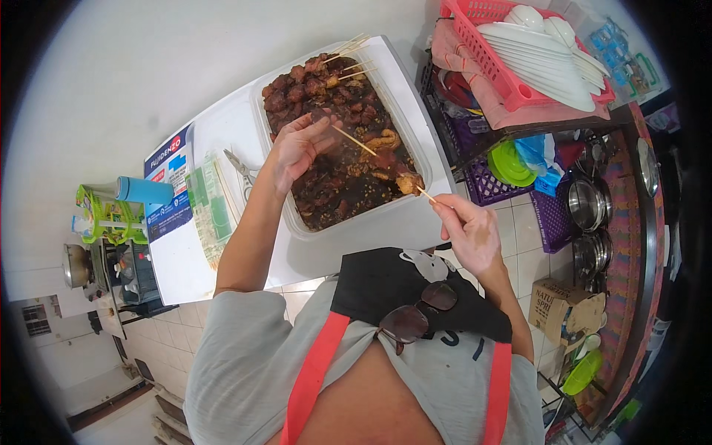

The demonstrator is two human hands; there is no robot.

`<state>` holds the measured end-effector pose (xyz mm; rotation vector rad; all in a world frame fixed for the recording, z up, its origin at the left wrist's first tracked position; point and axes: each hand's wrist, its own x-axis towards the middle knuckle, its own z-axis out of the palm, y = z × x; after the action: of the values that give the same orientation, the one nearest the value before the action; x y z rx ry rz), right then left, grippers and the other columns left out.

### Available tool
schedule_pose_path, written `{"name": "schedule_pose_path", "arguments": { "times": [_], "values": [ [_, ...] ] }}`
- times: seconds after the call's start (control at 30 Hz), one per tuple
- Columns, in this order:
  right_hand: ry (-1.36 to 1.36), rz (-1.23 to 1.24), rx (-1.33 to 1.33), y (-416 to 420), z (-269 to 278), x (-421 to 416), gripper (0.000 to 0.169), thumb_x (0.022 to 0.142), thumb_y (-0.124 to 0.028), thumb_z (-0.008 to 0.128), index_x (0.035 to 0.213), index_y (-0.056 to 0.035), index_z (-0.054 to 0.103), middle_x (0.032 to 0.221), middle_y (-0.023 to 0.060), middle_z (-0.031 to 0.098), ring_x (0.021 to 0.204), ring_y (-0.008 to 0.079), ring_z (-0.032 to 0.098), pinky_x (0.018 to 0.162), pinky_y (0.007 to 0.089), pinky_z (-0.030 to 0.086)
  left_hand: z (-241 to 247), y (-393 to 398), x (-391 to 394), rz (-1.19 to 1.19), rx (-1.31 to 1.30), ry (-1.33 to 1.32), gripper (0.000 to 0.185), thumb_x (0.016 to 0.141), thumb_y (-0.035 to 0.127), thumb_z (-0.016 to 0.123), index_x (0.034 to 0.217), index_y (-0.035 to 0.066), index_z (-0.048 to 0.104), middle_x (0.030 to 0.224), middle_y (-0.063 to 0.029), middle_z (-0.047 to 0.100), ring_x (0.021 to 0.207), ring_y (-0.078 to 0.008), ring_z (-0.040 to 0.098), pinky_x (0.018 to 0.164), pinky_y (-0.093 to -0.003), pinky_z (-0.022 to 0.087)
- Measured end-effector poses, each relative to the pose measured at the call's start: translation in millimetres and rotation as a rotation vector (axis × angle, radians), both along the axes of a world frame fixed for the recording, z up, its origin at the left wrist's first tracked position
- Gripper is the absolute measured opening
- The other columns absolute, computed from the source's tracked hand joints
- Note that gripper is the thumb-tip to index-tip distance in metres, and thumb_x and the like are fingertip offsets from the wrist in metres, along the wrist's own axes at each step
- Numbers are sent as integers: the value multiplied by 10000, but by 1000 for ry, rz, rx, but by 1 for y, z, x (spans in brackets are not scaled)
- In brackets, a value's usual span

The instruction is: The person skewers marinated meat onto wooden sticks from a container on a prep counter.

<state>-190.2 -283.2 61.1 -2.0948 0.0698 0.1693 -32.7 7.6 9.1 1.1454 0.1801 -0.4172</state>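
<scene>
Pinched at its end in my right hand (470, 233) is a bamboo skewer (355, 141), slanting over a clear plastic tub (311, 232) of dark marinated meat (345, 189). Pieces of meat (410, 183) are threaded on it near my right fingers, and its bare point reaches up toward my left hand (300, 149). The left fingers are curled beside that point, above the tub; blur hides whether they hold a piece. Loaded meat skewers (297, 83) lie across the tub's far end, their bare sticks (356, 67) jutting out to the right.
Left of the tub, scissors (245, 171) and an opened pack of skewers (211, 203) lie on the white top (303, 261). A blue bottle (146, 190) stands at its left edge. On the right, a pink basket (489, 55) holds white plates (539, 64) above a purple crate (484, 181).
</scene>
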Motion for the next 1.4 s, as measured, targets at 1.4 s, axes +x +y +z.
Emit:
{"name": "schedule_pose_path", "arguments": {
  "times": [1.4],
  "values": [
    [-273,70,-135,0,-24,19,148,907,-148,607,979,-34,670,712,194,634,631,359,633,573,385,476,-3,-14,1,29,-73,-40,182,1005,153,479,1082,2,544,1056,-130,639,1099,-298,621,959,-411,522]
  ]
}}
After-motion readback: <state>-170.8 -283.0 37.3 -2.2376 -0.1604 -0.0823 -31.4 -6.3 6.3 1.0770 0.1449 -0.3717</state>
